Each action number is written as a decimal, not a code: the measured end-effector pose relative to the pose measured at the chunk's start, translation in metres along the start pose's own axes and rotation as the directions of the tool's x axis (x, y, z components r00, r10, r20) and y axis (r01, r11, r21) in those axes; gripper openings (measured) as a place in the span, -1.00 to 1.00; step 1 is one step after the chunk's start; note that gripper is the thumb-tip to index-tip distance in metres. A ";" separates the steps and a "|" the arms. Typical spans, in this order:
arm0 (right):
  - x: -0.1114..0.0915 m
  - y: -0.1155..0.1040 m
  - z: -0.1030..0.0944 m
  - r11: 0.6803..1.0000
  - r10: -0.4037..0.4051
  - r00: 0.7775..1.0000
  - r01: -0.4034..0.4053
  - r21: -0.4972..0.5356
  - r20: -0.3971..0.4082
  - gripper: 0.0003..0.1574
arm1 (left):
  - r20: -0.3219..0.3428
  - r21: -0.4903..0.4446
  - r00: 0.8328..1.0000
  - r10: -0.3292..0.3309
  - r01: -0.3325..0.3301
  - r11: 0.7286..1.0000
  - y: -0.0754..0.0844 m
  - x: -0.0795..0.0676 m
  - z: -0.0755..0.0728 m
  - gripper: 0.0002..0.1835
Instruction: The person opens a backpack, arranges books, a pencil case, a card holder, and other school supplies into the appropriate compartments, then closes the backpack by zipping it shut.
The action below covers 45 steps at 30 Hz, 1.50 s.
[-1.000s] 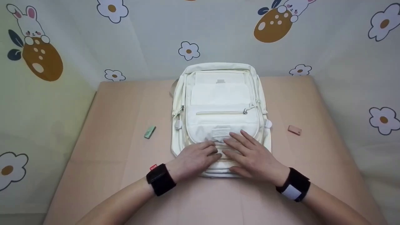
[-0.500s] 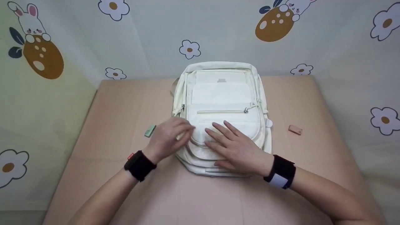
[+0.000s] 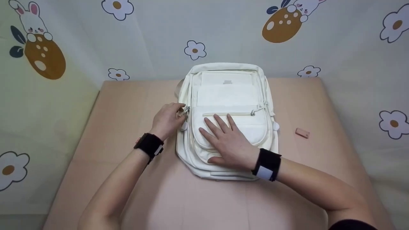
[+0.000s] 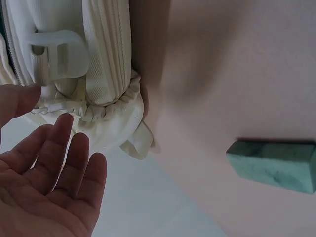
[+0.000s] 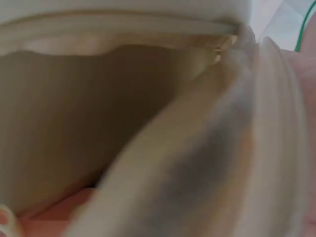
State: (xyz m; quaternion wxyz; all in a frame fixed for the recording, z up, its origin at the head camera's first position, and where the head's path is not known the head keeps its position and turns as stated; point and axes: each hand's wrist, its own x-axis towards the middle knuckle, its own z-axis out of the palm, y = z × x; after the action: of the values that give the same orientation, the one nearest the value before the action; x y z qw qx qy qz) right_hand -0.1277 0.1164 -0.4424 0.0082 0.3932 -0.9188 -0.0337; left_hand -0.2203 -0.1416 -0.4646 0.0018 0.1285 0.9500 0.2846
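Cream backpack (image 3: 228,95): lying front face up on the beige-covered table (image 3: 134,198), its top end toward the patterned backdrop (image 3: 159,28). Left hand (image 3: 167,118): at the left edge of the backpack, beside a metal zipper pull (image 3: 188,109). The left wrist view shows a gap between its thumb and loosely extended fingers; it grasps nothing there. Contact with the zipper pull cannot be confirmed. Right hand (image 3: 228,143): released, fingers spread, laid over the lower front of the backpack, below the horizontal zipper (image 3: 227,114). The right wrist view is blurred and shows a gaping, shadowed compartment (image 5: 98,98) of the backpack; which one cannot be determined. Small pink block (image 3: 302,133): on the table, right of the backpack and apart from it. Small green block (image 4: 271,165): on the table, left of the backpack, not touching it. Black wristbands (image 3: 149,146) are worn on both wrists.
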 end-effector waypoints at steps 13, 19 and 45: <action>0.001 -0.002 0.005 0.999 0.042 0.999 -0.042 -0.019 -0.002 0.34 | -0.131 0.002 0.990 0.051 -0.051 0.999 0.001 0.001 0.004 -0.84; 0.001 -0.002 0.006 0.999 0.043 0.999 -0.044 -0.020 -0.007 0.34 | -0.136 0.014 0.988 0.074 -0.073 0.997 0.000 0.001 0.002 -0.84; 0.001 -0.003 0.007 0.999 0.040 0.999 -0.040 -0.020 -0.018 0.32 | -0.036 0.078 0.948 0.316 -0.313 0.947 0.015 -0.052 0.000 -0.94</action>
State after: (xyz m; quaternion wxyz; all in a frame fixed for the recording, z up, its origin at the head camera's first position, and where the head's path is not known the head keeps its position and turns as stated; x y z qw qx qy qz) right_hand -0.1264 0.1143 -0.4495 0.0209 0.3749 -0.9260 -0.0393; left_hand -0.1663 -0.1424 -0.4607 -0.0711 0.2713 0.9267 0.2500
